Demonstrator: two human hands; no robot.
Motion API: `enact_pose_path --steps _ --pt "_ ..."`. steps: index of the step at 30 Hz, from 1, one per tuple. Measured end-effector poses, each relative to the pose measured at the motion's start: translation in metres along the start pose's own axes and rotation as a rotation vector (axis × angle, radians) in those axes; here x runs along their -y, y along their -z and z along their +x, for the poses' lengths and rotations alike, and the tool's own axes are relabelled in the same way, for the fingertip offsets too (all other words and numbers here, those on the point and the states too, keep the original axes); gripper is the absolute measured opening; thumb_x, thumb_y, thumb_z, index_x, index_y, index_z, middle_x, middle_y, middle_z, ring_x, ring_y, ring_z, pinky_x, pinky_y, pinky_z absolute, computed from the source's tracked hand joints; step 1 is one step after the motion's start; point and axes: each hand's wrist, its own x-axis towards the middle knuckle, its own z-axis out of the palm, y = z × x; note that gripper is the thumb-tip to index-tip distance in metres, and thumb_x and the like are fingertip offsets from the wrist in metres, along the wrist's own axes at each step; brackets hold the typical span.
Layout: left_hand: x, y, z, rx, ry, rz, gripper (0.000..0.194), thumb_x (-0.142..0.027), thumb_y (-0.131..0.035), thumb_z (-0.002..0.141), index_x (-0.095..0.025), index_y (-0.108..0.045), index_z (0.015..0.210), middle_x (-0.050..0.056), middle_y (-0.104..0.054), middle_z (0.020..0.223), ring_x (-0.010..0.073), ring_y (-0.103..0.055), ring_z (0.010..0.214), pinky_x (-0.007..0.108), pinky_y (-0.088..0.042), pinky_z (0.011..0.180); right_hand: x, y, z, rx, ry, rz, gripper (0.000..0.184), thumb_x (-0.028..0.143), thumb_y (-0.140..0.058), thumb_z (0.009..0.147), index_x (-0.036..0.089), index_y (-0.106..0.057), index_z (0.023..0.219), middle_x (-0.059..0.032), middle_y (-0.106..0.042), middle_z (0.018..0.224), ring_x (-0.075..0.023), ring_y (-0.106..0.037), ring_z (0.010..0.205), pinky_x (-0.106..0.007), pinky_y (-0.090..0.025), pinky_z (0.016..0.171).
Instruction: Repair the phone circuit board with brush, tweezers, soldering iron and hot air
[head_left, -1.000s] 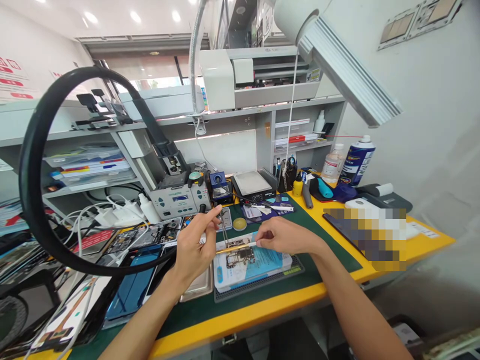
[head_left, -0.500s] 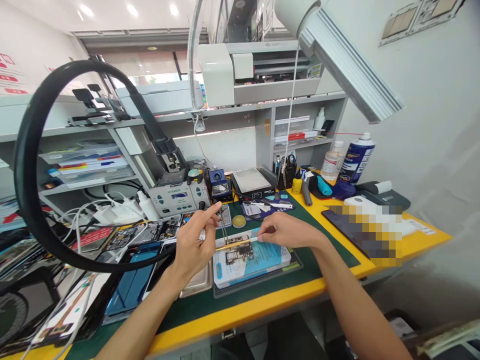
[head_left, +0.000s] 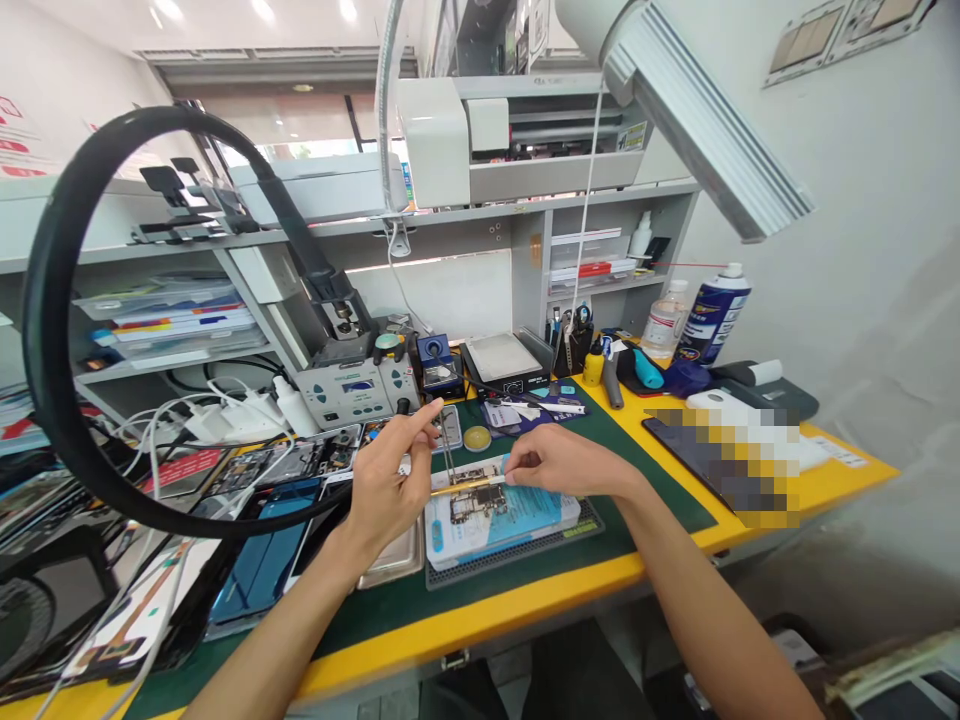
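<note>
My left hand (head_left: 391, 470) is closed around a pair of silver tweezers (head_left: 448, 445), its index finger stretched along them and their tips pointing down at a phone circuit board (head_left: 478, 505). The board lies flat on a white and blue box (head_left: 517, 525). Over the board runs a thin gold-coloured strip (head_left: 466, 486) with a paler right end. My right hand (head_left: 551, 460) pinches that pale end between thumb and fingertips. The strip's left end reaches my left hand; whether those fingers also grip it is hidden. A black hose (head_left: 37, 300) loops round and passes behind my left wrist.
A hot-air station (head_left: 356, 395) stands behind my left hand, beside a small round yellow tin (head_left: 477, 438). Phone parts and a blue phone back (head_left: 262, 550) crowd the left. A spray can (head_left: 712, 315) and a dark phone screen (head_left: 697, 465) are right. A lamp (head_left: 705, 120) hangs overhead.
My right hand has shifted slightly left with the strip's pale end. My left hand and the tweezers stay nearly in place. The whole view has drifted a little.
</note>
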Motion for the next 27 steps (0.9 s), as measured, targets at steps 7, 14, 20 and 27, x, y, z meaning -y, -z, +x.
enact_pose_path --steps 7,14,20,27 --pt "-0.0014 0.0004 0.0006 0.000 0.003 -0.026 0.049 0.000 -0.050 0.094 -0.020 -0.057 0.138 0.001 -0.066 0.090 0.0105 -0.064 0.079 0.023 -0.052 0.072 -0.0042 0.0018 -0.0029 0.021 -0.017 0.008 0.026 0.036 -0.062 0.090 0.015 -0.077 0.086 -0.0039 -0.070 0.071 -0.0132 -0.052 0.054 -0.024 -0.034 0.048" --pt "-0.0016 0.0006 0.0006 0.001 -0.004 -0.017 0.049 0.000 -0.050 0.094 -0.020 -0.057 0.138 0.002 -0.066 0.090 0.0107 -0.064 0.079 0.023 -0.052 0.072 -0.0016 -0.0055 0.0022 -0.007 0.020 0.003 0.025 0.036 -0.062 0.090 0.016 -0.075 0.083 -0.0022 -0.067 0.068 -0.0125 -0.051 0.054 -0.023 -0.034 0.050" --pt "-0.0006 0.0001 0.0002 0.002 0.017 -0.021 0.047 -0.002 -0.049 0.095 -0.021 -0.058 0.137 0.002 -0.066 0.090 0.0113 -0.065 0.079 0.024 -0.053 0.073 -0.0064 0.0002 -0.0018 -0.024 -0.014 -0.028 0.024 0.034 -0.063 0.088 0.015 -0.076 0.083 -0.0034 -0.069 0.069 -0.0135 -0.053 0.056 -0.024 -0.034 0.049" --pt "-0.0009 0.0001 0.0007 0.007 0.020 -0.008 0.046 -0.004 -0.048 0.096 -0.022 -0.057 0.137 0.002 -0.067 0.091 0.0120 -0.065 0.079 0.025 -0.053 0.073 -0.0011 -0.0062 0.0015 -0.029 0.021 -0.006 0.019 0.032 -0.064 0.087 0.016 -0.074 0.081 -0.0014 -0.067 0.067 -0.0134 -0.056 0.058 -0.023 -0.036 0.051"
